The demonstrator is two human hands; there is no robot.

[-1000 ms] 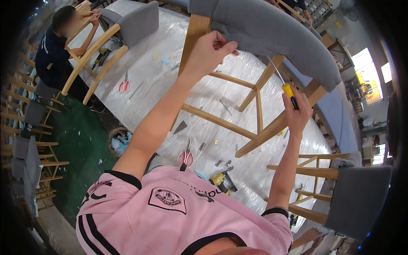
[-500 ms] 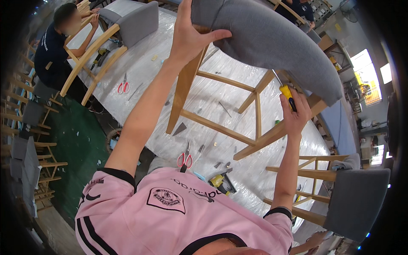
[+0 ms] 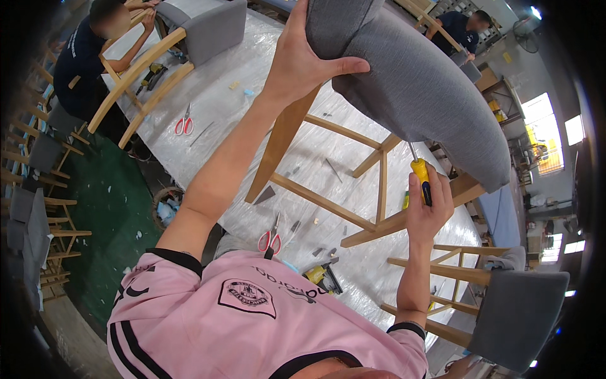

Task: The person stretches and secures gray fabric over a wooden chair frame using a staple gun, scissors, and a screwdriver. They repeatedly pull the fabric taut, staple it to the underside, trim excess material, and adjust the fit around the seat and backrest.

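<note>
In the right hand (image 3: pixel 432 210), screwdriver (image 3: pixel 419 168) aslant, blade (image 3: pixel 413 151) toward upholstery (image 3: pixel 426 82)

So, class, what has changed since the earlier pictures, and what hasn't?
The left hand has gone from a pinch near the edge of the grey padding to a wide grip on it. The padding's right end has dropped lower in view, and so has the screwdriver. The right hand still holds the screwdriver; the farther scissors stay on the table.

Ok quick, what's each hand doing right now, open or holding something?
Left hand: open, thumb spread against the grey chair upholstery.
Right hand: closed around the handle of a yellow-and-black screwdriver-like tool.
</note>
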